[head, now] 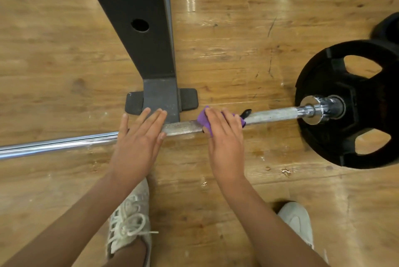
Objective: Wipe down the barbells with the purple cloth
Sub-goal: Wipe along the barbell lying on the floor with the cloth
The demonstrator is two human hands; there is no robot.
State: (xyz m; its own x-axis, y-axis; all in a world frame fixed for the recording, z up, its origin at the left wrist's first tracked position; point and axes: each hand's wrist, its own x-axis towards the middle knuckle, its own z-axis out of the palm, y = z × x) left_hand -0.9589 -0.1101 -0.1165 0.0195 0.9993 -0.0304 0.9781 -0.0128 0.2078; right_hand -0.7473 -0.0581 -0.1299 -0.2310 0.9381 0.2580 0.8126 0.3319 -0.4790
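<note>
Working the purple cloth [202, 119] along the barbell [272, 115], just right of centre, on the knurled stretch between the rack foot [160, 98] at 12 o'clock and the weight plate [349, 105] at 3 o'clock. Judging this as mid-wipe rather than finishing. Covering only a short patch of knurling, and leaving bare the grey run toward 3 o'clock, the chrome sleeve by the plate, and the long smooth shaft reaching out to 9 o'clock. Finding no sheen or streak to separate cleaned metal from uncleaned, so not telling wiped length from unwiped. Seeing just this one bar, and reckoning any others as yet to come.

Wrapping the right hand [224, 137] over the cloth, folding the fingers across the top of the bar toward 12 o'clock, tucking the thumb in on the 6 o'clock side, clamping cloth to steel. Laying the left hand [138, 139] flat on the bar at the cloth's 9 o'clock, fingers straight, gripping nothing, seemingly steadying. Standing on the wooden floor [64, 72], with pale shoes [129, 219] at 6 o'clock.
</note>
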